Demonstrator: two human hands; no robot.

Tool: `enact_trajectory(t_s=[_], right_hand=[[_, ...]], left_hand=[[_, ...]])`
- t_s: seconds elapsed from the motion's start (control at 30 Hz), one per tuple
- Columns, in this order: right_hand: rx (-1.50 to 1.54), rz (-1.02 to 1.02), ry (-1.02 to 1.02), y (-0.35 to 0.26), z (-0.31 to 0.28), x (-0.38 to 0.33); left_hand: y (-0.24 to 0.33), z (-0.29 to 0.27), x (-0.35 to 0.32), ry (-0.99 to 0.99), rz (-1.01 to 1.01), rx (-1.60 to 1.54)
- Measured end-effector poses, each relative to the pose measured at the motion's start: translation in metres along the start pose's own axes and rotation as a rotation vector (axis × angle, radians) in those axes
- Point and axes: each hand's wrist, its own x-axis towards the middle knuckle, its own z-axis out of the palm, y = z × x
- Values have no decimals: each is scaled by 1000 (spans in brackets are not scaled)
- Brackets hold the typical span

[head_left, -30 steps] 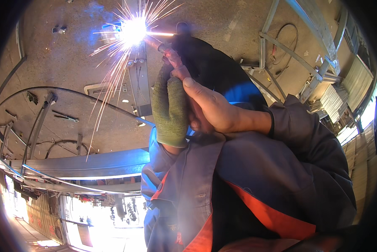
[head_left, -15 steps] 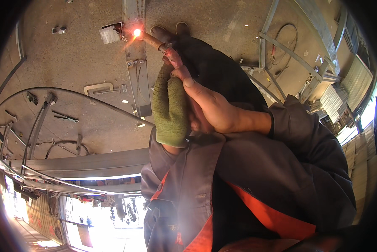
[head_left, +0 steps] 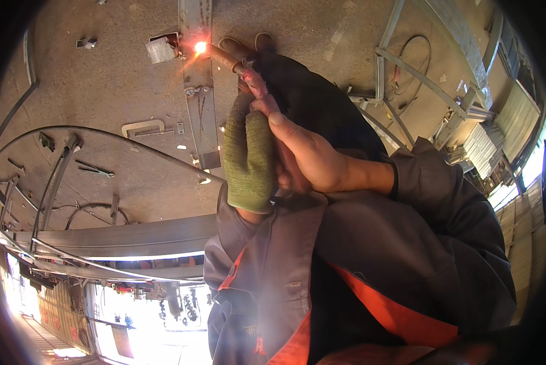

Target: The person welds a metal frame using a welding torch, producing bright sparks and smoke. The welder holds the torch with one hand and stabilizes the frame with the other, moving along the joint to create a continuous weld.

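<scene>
A welding torch (head_left: 225, 58) points up and left, its copper-coloured nozzle near a bright orange-white glow (head_left: 200, 47) with a few sparks. The glow sits at the edge of a long grey steel bar (head_left: 200, 76), next to a short square metal piece (head_left: 162, 50). My left hand (head_left: 247, 158), in a green knitted glove, is closed along the torch's reddish handle (head_left: 254, 83). My bare right hand (head_left: 314, 157) closes round the same handle from the right, thumb stretched along it. The fingers beneath are partly hidden.
A pale C-shaped clamp (head_left: 143, 127) lies on the concrete floor left of the bar. A dark cable (head_left: 112, 139) arches across the left side. Steel frames (head_left: 422, 82) and a coiled cable (head_left: 430, 61) lie at right. A wide steel beam (head_left: 109, 243) crosses lower left.
The torch tip and glow have shifted very slightly right in the picture, along with the bar and both hands. The grip looks the same.
</scene>
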Motion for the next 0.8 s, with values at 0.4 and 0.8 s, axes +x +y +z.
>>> enact_trajectory(t_s=[0.4, 0.8], right_hand=[[-83, -57, 6, 2, 0, -3], [-2, -5, 12, 5, 0, -5]], left_hand=[[5, 1, -2, -13, -88, -4], [13, 1, -1, -37, -2, -70]])
